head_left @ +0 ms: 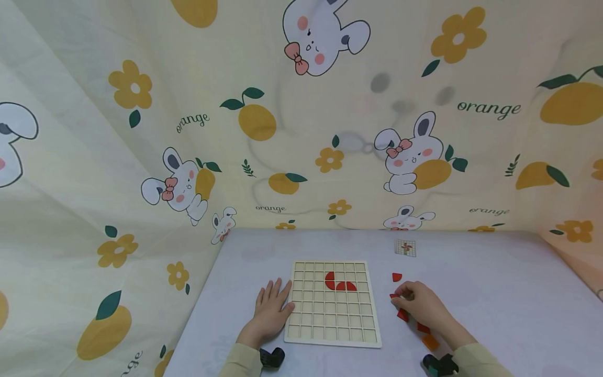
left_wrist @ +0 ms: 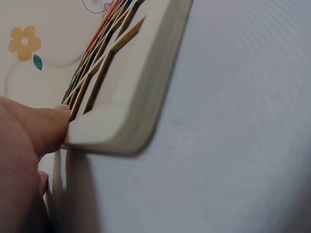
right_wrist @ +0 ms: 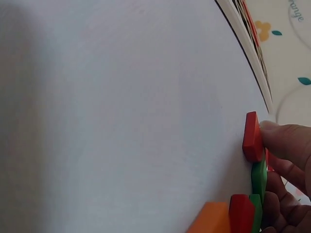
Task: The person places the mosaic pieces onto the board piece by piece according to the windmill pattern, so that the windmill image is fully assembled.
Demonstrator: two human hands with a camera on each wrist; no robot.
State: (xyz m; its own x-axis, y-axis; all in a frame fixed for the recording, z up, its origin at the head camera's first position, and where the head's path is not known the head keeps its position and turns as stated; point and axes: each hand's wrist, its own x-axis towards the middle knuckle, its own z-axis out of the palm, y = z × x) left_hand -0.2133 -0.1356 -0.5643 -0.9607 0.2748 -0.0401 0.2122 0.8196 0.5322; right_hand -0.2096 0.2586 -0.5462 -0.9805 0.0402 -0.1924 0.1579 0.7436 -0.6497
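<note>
Cream-coloured, one gridded board lies on the table between the person's hands in the head view. Four red quarter-round pieces sit in its cells; the others are bare, so the filling looks to be at an early stage. The left hand lies spread, grasping nothing, fingers and thumb at the board's left edge. The right hand appears to pinch one small red piece between thumb and finger, right of the board. Near it lie one red rounded piece, two red blocks and one orange block, all off the board. One small card, printed with a grid and a red figure, lies farther back.

In the left wrist view, the thumb touches the board's edge near one corner.

In the right wrist view, two green pieces also show among the red and orange ones, so more seems left than the head view reveals; red slivers behind the thumb are too hidden to count.
</note>
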